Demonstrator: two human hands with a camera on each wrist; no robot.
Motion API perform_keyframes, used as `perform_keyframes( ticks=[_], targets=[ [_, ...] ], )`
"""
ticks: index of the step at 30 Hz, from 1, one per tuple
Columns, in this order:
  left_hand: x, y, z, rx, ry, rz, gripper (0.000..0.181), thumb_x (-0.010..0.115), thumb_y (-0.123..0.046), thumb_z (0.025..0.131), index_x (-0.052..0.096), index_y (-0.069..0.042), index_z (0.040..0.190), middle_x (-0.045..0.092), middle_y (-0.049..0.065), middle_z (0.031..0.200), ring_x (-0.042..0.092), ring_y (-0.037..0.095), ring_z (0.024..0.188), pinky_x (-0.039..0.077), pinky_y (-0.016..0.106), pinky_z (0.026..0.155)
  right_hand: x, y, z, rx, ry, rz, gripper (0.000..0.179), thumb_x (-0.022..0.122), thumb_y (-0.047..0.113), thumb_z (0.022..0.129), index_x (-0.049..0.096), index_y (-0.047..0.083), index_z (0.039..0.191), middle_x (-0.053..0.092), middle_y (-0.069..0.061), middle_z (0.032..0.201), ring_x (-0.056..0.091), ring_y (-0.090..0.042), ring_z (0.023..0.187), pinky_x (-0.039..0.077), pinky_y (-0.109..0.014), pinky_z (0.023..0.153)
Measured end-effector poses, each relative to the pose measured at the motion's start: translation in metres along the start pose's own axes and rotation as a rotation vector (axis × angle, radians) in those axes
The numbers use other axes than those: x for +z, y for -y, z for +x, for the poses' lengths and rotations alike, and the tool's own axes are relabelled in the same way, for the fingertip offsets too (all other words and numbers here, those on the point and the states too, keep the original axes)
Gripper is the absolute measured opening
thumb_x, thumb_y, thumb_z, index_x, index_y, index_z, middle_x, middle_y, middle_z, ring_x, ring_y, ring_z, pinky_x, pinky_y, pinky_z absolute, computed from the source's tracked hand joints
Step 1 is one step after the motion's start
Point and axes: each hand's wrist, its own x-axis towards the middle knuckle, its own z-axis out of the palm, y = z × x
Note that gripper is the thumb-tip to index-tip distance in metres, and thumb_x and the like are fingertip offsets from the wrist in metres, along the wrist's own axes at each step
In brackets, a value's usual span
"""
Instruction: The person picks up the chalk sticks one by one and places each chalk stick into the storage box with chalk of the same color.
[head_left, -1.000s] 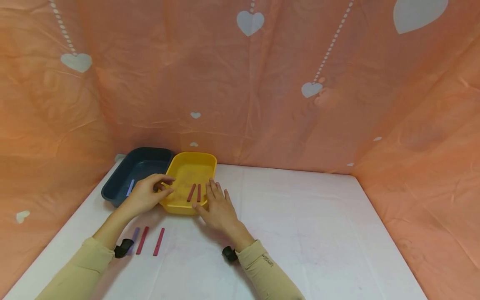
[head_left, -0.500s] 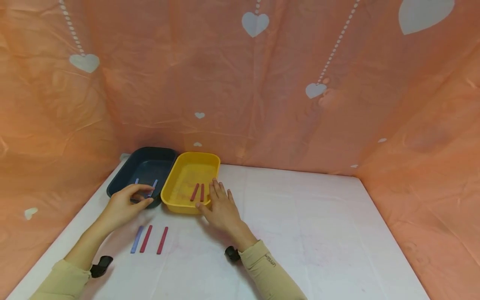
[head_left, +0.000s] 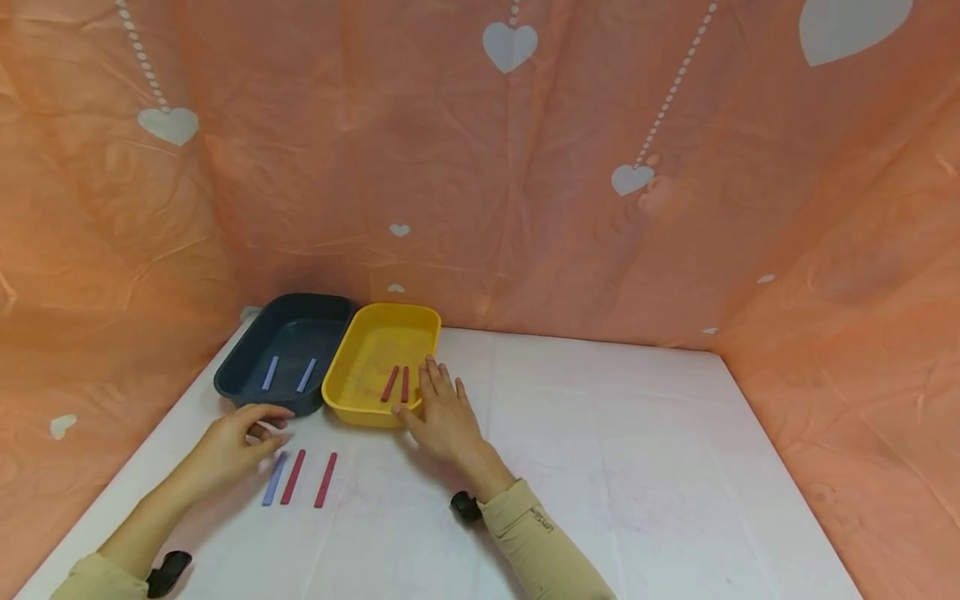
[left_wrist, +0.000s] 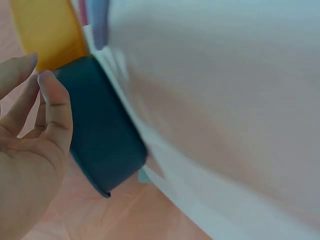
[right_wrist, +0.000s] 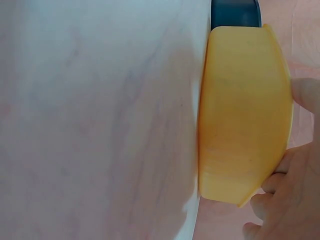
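My left hand point(head_left: 236, 442) hovers just in front of the dark blue tray point(head_left: 258, 333), thumb and fingers curved and apart with nothing held between them. Its fingertips are close to a purple stick point(head_left: 274, 479) lying on the table. Beside that stick lie two red sticks, a nearer red stick point(head_left: 293, 477) and a red stick farther right point(head_left: 326, 480). Two purple sticks point(head_left: 306, 376) lie in the dark blue tray. My right hand point(head_left: 448, 421) rests at the near right corner of the yellow tray point(head_left: 360, 417), which holds two red sticks point(head_left: 389, 384). In the right wrist view, the thumb touches its rim.
Both trays stand side by side at the back left of the white table point(head_left: 637, 467). An orange curtain point(head_left: 562, 208) with white hearts closes in the back and both sides.
My left hand has moved from beside the yellow tray, over the dark blue tray, to the table in front. A second purple stick now shows in the dark blue tray. The right hand stays put.
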Motion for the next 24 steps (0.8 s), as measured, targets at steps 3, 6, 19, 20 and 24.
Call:
perform_keyframes(
  ticks=[3,6,19,20,24],
  targets=[
    [0.004,0.005,-0.002,-0.039,0.066,-0.006,0.031,0.076,-0.009,0.093,0.067,0.001,0.122,0.069,0.010,0.108,0.062,0.021,0.089,0.055,0.020,0.072,-0.001,0.000,0.000,0.001,0.001,0.005,0.081,0.047,0.055,0.106,0.023,0.005,0.165,0.012,-0.009,0.174,0.013,-0.028,0.160,0.012,-0.051,0.127],
    [0.007,0.010,-0.003,-0.035,0.108,0.012,0.030,0.076,-0.007,0.092,0.068,0.002,0.119,0.068,0.007,0.103,0.060,0.020,0.087,0.054,0.021,0.071,-0.002,0.001,0.000,0.008,0.005,0.011,0.082,0.048,0.056,0.106,0.023,0.005,0.165,0.012,-0.009,0.174,0.012,-0.027,0.160,0.011,-0.050,0.128],
    [0.010,0.012,-0.004,0.008,0.146,0.080,0.022,0.078,-0.009,0.091,0.070,0.003,0.108,0.065,0.002,0.093,0.057,0.016,0.082,0.053,0.025,0.071,-0.001,0.001,0.000,0.010,0.002,0.014,0.082,0.048,0.056,0.105,0.024,0.005,0.165,0.012,-0.009,0.174,0.013,-0.027,0.160,0.010,-0.050,0.128],
    [0.010,0.011,-0.003,0.005,0.151,0.081,0.021,0.078,-0.009,0.091,0.071,0.002,0.108,0.065,0.001,0.093,0.057,0.017,0.082,0.053,0.025,0.072,-0.001,0.001,0.000,0.011,0.005,0.013,0.082,0.048,0.056,0.105,0.023,0.005,0.165,0.012,-0.009,0.174,0.012,-0.027,0.160,0.010,-0.050,0.128],
    [0.011,0.010,-0.003,0.010,0.151,0.094,0.018,0.078,-0.010,0.091,0.072,0.000,0.105,0.065,0.000,0.091,0.057,0.017,0.082,0.053,0.025,0.071,0.000,0.000,0.001,0.006,0.002,0.008,0.081,0.048,0.055,0.106,0.023,0.005,0.165,0.012,-0.009,0.174,0.012,-0.028,0.160,0.010,-0.050,0.128]
  ],
)
